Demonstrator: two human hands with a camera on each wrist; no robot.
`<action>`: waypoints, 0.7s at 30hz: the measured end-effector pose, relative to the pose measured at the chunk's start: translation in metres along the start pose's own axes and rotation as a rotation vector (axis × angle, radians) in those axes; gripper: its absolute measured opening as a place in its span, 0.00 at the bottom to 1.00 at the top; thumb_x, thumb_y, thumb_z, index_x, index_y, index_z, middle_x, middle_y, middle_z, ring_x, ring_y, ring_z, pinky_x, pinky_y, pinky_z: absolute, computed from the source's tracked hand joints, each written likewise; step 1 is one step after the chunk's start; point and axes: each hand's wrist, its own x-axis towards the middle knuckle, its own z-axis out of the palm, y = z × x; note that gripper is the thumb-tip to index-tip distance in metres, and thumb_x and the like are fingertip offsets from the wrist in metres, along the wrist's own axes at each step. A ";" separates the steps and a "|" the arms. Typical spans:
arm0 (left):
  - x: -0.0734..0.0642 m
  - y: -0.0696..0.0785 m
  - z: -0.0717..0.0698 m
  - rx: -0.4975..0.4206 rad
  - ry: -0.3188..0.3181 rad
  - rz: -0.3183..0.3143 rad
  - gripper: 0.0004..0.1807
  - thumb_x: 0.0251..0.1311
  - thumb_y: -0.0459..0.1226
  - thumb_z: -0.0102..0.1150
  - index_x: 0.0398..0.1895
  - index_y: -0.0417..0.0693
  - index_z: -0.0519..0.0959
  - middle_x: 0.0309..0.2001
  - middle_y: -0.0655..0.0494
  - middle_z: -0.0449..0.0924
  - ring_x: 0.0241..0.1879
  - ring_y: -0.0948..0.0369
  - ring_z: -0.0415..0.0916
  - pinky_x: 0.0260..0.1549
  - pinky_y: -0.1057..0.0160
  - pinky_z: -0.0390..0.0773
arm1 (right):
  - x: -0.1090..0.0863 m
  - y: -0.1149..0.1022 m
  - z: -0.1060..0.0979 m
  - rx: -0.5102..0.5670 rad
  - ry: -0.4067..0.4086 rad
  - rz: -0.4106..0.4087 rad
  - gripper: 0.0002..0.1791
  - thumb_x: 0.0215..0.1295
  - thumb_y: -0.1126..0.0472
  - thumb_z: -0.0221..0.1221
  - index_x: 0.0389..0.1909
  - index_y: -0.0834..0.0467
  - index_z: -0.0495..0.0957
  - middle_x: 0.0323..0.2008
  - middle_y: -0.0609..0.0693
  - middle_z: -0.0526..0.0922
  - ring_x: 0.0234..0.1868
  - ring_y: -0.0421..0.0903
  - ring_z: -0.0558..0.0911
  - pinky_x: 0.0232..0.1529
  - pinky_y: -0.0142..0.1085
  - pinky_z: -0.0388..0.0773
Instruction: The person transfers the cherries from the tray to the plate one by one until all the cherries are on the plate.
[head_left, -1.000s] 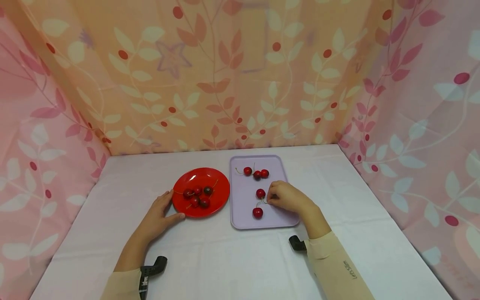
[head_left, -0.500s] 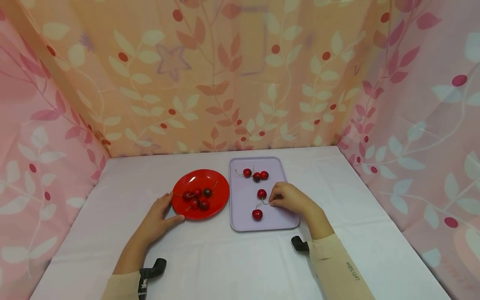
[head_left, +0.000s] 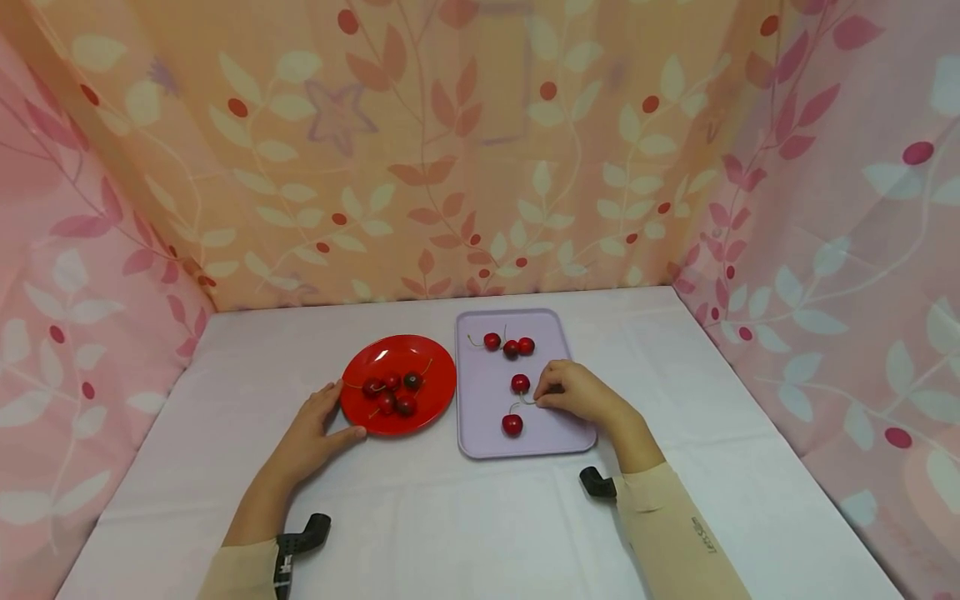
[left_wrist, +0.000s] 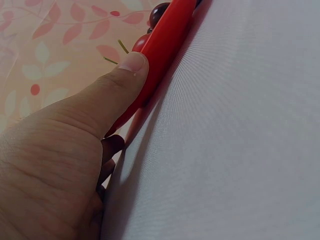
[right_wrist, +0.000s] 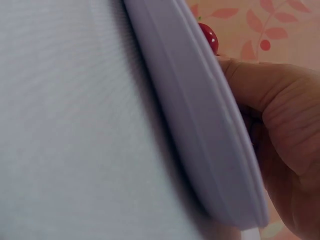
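Note:
My left hand rests against the left side of a red plate, its thumb touching the rim and its fingers spread along the edge. Several stemmed cherries lie on that plate. On the lilac tray to its right, my right hand pinches a stem at the lower right of a cherry. Another cherry sits just nearer on the tray, its stem beside the pinched one. The right fingertips are hidden behind the tray's wall in the right wrist view.
Three more cherries lie grouped toward the tray's far end. A white cloth covers the table. Leaf-patterned curtains stand at the back and both sides. A black wrist mount sticks out beside the right sleeve.
The head view has shifted very slightly. Both hands stay nearly in place, the left at the plate and the right at the cherry stem; the cherries keep their places.

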 end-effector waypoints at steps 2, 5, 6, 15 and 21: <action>0.000 0.000 0.000 -0.005 0.001 -0.004 0.59 0.55 0.63 0.70 0.83 0.54 0.51 0.81 0.42 0.50 0.80 0.35 0.41 0.69 0.24 0.51 | 0.000 0.000 0.000 0.009 0.003 -0.002 0.02 0.60 0.60 0.72 0.31 0.50 0.88 0.35 0.39 0.81 0.45 0.41 0.78 0.52 0.39 0.76; 0.000 0.000 0.000 -0.013 0.002 -0.001 0.58 0.55 0.63 0.69 0.83 0.54 0.51 0.81 0.42 0.50 0.80 0.36 0.41 0.69 0.24 0.51 | 0.000 0.001 0.000 0.033 0.011 0.008 0.02 0.61 0.60 0.72 0.32 0.52 0.88 0.35 0.40 0.83 0.44 0.41 0.79 0.51 0.38 0.76; -0.001 0.000 0.000 -0.016 0.003 -0.001 0.58 0.55 0.63 0.69 0.83 0.55 0.51 0.81 0.42 0.50 0.80 0.36 0.41 0.70 0.25 0.51 | -0.001 0.001 0.000 0.049 0.015 0.022 0.02 0.62 0.60 0.72 0.32 0.52 0.88 0.35 0.40 0.84 0.44 0.40 0.80 0.51 0.36 0.77; -0.001 0.000 0.000 -0.014 0.004 0.002 0.59 0.54 0.62 0.70 0.83 0.55 0.51 0.81 0.42 0.51 0.80 0.37 0.42 0.70 0.25 0.52 | -0.001 -0.005 0.001 0.230 0.067 0.178 0.04 0.64 0.63 0.69 0.34 0.50 0.86 0.35 0.43 0.87 0.41 0.43 0.83 0.45 0.31 0.80; -0.001 0.001 0.000 -0.011 0.006 0.000 0.59 0.55 0.63 0.70 0.83 0.54 0.51 0.81 0.41 0.51 0.80 0.35 0.41 0.70 0.25 0.51 | 0.002 -0.010 -0.001 0.239 0.147 0.205 0.03 0.63 0.64 0.69 0.35 0.53 0.86 0.35 0.44 0.87 0.40 0.44 0.83 0.45 0.33 0.82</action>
